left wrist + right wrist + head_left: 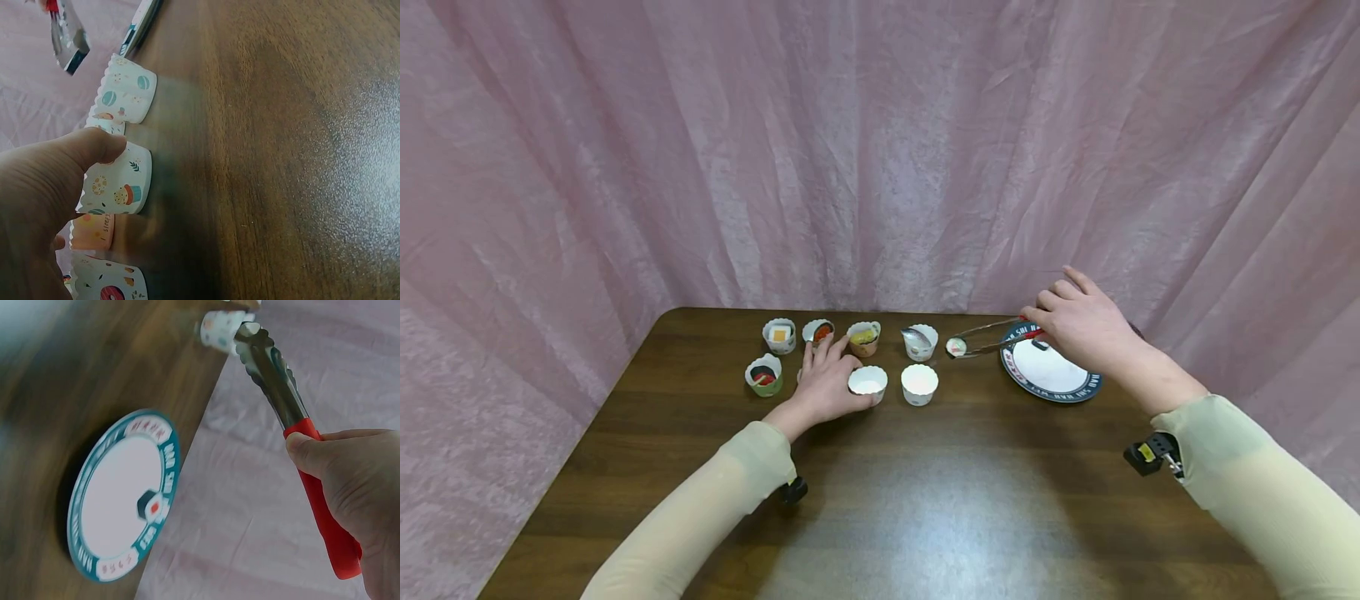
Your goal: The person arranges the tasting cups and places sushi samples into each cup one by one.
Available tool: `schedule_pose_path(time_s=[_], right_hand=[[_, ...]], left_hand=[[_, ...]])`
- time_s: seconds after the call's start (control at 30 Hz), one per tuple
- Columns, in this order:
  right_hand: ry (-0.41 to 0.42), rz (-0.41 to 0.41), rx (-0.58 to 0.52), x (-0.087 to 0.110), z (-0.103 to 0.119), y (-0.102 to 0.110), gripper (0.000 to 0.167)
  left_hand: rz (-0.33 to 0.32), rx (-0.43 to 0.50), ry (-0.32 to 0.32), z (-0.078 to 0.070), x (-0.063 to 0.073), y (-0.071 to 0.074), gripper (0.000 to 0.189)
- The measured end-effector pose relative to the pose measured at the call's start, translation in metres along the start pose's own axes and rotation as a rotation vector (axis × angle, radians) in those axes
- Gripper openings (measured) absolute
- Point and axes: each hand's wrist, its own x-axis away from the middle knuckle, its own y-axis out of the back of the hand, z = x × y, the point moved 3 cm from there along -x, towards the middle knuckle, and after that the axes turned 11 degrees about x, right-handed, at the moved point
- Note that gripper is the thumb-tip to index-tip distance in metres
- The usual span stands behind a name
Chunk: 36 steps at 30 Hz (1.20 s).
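Observation:
My left hand (829, 385) grips a white paper baking cup (868, 380) at its side. In the left wrist view the thumb presses on the cup's printed wall (128, 195). Over the far right of the table, my right hand (1084, 325) holds metal tongs (275, 387) by their red handles. Between the tongs' tips is a small round sushi roll piece (956, 347), white with a dark edge. It hangs left of a round plate (1063, 397) with a dark lettered rim. Another sushi roll piece (150, 505) lies on that plate, beneath the tongs in the head view.
Beside the held cup stands another white cup (920, 387). Behind is a cup with a silvery fish-like piece (917, 338). Cups with yellow-green (863, 337), orange-red (822, 332) and white-and-yellow (780, 335) pieces line the back. A green cup (764, 385) stands at left. A pink curtain (880, 167) hangs behind.

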Motion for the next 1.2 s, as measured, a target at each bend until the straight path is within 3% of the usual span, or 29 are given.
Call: schedule_pose_path(time_s=[0.37, 0.8, 1.2], right_hand=[[0.041, -0.041, -0.028, -0.035, 0.03, 0.0, 0.044], [0.112, -0.087, -0.032, -0.076, 0.062, 0.002, 0.047], [0.144, -0.076, -0.018, -0.096, 0.079, 0.0, 0.038]], left_hand=[[-0.014, 0.02, -0.011, 0.007, -0.004, -0.009, 0.055], [-0.015, -0.009, -0.003, -0.003, -0.002, -0.002, 0.053], [-0.007, -0.025, 0.011, -0.005, -0.003, -0.001, 0.051]])
